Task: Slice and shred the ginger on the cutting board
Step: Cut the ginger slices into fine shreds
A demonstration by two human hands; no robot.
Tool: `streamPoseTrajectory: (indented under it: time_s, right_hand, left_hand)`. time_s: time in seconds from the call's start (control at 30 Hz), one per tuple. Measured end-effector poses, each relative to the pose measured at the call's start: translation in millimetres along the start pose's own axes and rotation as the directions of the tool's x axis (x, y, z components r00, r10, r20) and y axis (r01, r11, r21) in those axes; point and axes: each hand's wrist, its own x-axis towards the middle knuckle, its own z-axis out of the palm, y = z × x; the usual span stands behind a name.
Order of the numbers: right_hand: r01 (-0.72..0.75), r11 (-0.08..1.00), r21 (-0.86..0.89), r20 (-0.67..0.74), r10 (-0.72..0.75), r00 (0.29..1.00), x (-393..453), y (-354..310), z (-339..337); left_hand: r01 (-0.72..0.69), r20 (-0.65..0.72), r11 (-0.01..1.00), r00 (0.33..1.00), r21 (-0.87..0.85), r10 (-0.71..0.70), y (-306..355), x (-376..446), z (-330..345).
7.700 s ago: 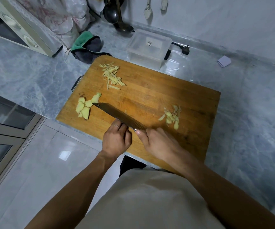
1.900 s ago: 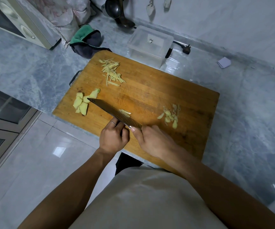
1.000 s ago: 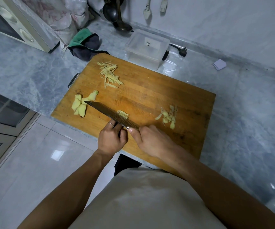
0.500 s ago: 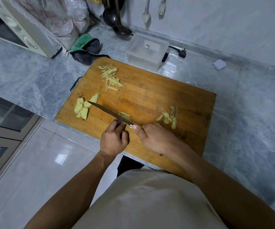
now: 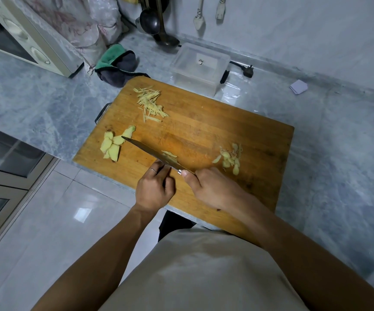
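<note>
Single head-worn wide-angle view; looked steeply down from above at the cutting board (image 5: 204, 122) on the countertop (image 5: 35, 102); edges apparently distorted.

left hand (image 5: 154, 189) fingers curled down, right hand (image 5: 213, 189) grip closed round knife handle

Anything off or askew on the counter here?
The cutting board sits skewed, its near edge overhanging the countertop beside the hands. An unplugged power plug lies loose behind the clear plastic container.
</note>
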Motion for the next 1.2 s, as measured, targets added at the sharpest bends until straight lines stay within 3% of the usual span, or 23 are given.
streamPoseTrajectory:
  time_s: [0.8, 1.2]
  right_hand:
    - [-0.011, 1.000, -0.025, 0.030, 0.011, 0.999, -4.5, -0.2, -6.9]
    - [-0.057, 0.998, -0.026, 0.021, 0.057, 0.998, -3.5, -10.6, 1.5]
  left_hand:
    - [-0.012, 0.007, 1.000, 1.000, -0.009, 0.012, -1.5, -0.8, 0.8]
    - [-0.022, -0.059, 1.000, 0.998, -0.014, 0.021, 2.6, 0.2, 0.3]
